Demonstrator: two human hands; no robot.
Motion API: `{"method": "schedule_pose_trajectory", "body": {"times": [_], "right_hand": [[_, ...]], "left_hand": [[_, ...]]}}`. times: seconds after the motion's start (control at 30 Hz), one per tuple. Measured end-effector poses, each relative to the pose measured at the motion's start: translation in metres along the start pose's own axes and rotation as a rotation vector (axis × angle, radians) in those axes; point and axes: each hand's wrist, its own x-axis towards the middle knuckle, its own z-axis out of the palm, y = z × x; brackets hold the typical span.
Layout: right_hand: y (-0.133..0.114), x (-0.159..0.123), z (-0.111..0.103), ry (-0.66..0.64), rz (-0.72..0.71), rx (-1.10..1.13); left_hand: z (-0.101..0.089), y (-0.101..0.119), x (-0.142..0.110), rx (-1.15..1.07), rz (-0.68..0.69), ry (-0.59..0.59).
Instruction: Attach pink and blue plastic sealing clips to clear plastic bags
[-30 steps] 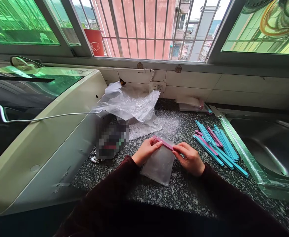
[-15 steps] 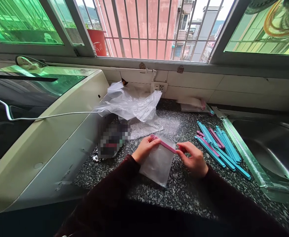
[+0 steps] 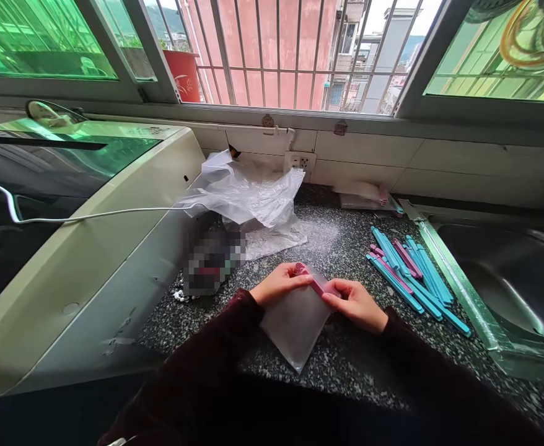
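Step in hand, as judged from the hand placement: seating the pink clip (image 3: 317,285) across the upper end of the clear bag (image 3: 295,331). The bag is directly below the clip, between the forearms, with one corner pointing toward the wearer; it appears to lie on or just above the surface (image 3: 346,362).

Left hand (image 3: 282,285): the grip is closed, thumb on top, at the clip's far-left portion. Right hand (image 3: 358,305): thumb and fingers are pinched together on the clip's right end. Whether the clip is latched cannot be told; the fingers cover that end.

The next move appears to call for firm, even pressure at the right end, with the left grip steadying the clip and the film lying flat beneath it. Confirm that no edge of the film escapes the clip.

Loose blue clips (image 3: 432,275) and further pink strips (image 3: 406,257) lie right of the right hand, near the sink (image 3: 499,266).
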Motion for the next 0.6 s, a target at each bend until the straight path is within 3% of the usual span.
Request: {"method": "schedule_pose_trajectory", "body": {"times": [0.2, 0.6], "right_hand": [[0.0007, -0.0008, 0.0017, 0.043, -0.043, -0.082], [0.0031, 0.0004, 0.0027, 0.073, -0.058, -0.101]], "left_hand": [[-0.0012, -0.0028, 0.0031, 0.084, 0.093, 0.112], [-0.0028, -0.0071, 0.0031, 0.104, 0.117, 0.120]]}}
